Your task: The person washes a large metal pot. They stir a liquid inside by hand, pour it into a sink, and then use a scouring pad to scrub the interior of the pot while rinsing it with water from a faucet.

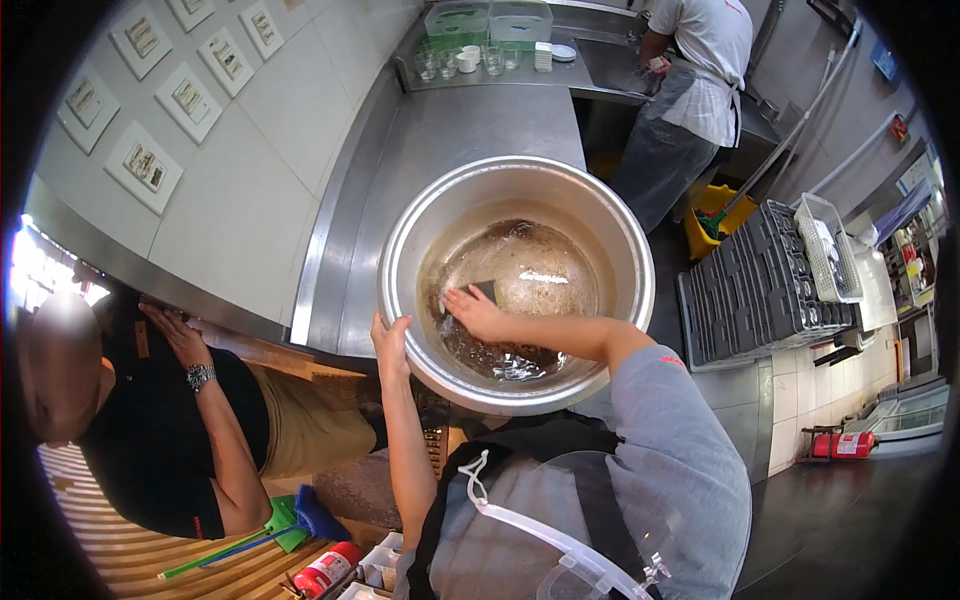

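A large round metal pot (517,169) stands tilted on the stainless steel counter (480,120) in front of me, with brownish water and dark residue over its bottom. My right hand (474,311) is inside the pot, its fingers spread and pressed on a dark scouring pad (486,289) against the stained bottom. The pad lies partly beneath the fingers. On the near left, my left hand (391,343) grips the pot's rim, thumb on the inner side and fingers outside.
Glasses (493,60), white cups and small dishes stand at the counter's far end. A co-worker (697,82) is at the sink; another person (172,405) stands left. Grey dish racks (757,285), a yellow bucket (705,238) and fire extinguishers (844,445) are around.
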